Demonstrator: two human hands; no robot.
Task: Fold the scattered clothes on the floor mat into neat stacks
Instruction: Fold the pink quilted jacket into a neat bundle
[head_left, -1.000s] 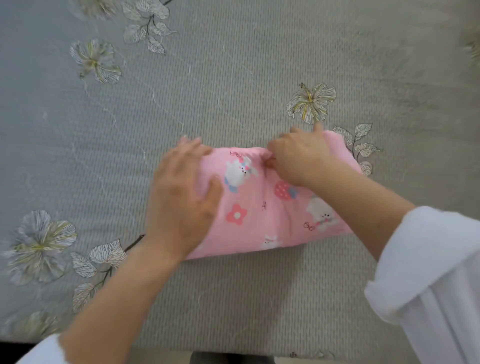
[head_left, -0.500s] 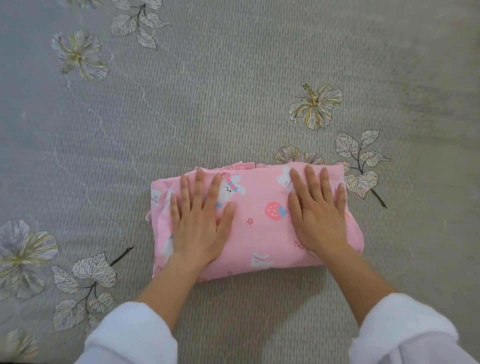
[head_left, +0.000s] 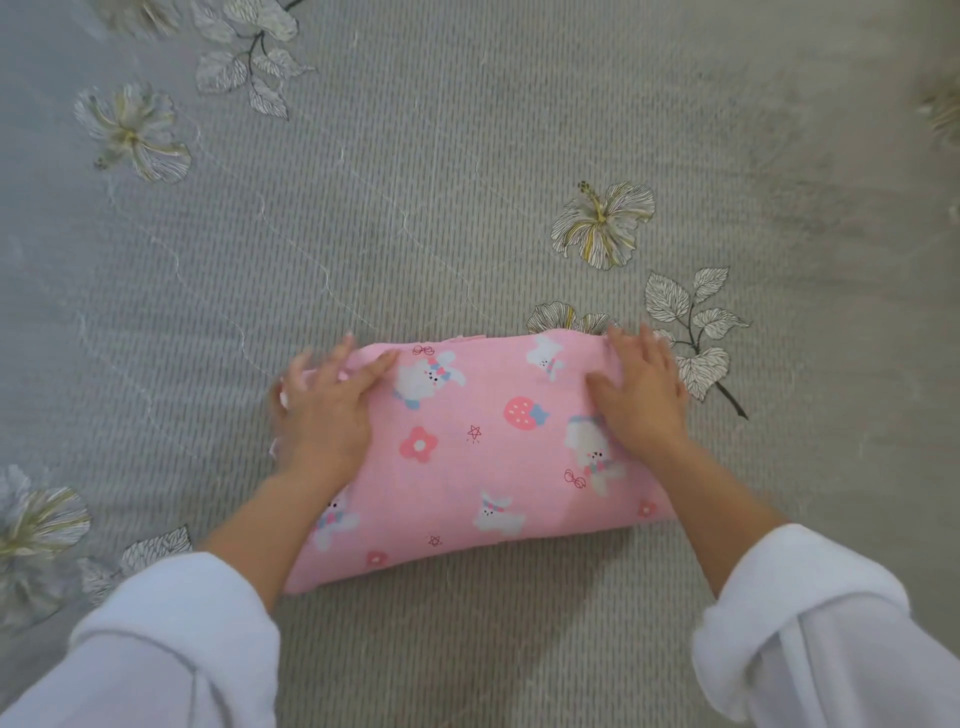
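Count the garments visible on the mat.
1: the pink folded garment in the middle of the mat, with the left hand and right hand resting on it. Others may lie outside the view.

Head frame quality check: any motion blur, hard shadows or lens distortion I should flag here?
Head view: the left hand's fingertips are smeared by motion, and the right hand is only slightly soft. The print on the pink cloth is sharp. A soft shadow lies on the mat under the cloth's near edge, with no glare. The mat's stripes bow, showing wide-angle distortion, and the far right corner looks soft.
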